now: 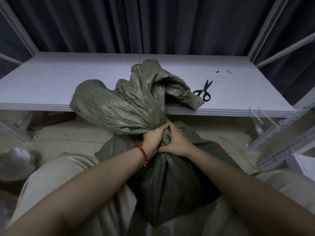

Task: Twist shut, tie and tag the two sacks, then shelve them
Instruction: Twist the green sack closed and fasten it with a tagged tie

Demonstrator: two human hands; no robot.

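A green woven sack [170, 181] stands on the floor between my knees, its neck gathered and twisted. My left hand [153, 137] and my right hand [177, 142] both clasp that neck, fingers wrapped tight around it. The loose top of the sack [136, 99] flops forward over the front edge of the white shelf board [51, 82]. Several thin white cable ties [260, 114] lie at the shelf's right front edge, and more lie farther back [233, 75]. I see only one sack clearly; a second green piece behind it may be part of another.
Black scissors [203, 91] lie on the shelf just right of the sack top. White perforated shelf posts [281, 143] stand at right and left. A white bundle [15, 162] sits on the floor at left. Dark curtains hang behind.
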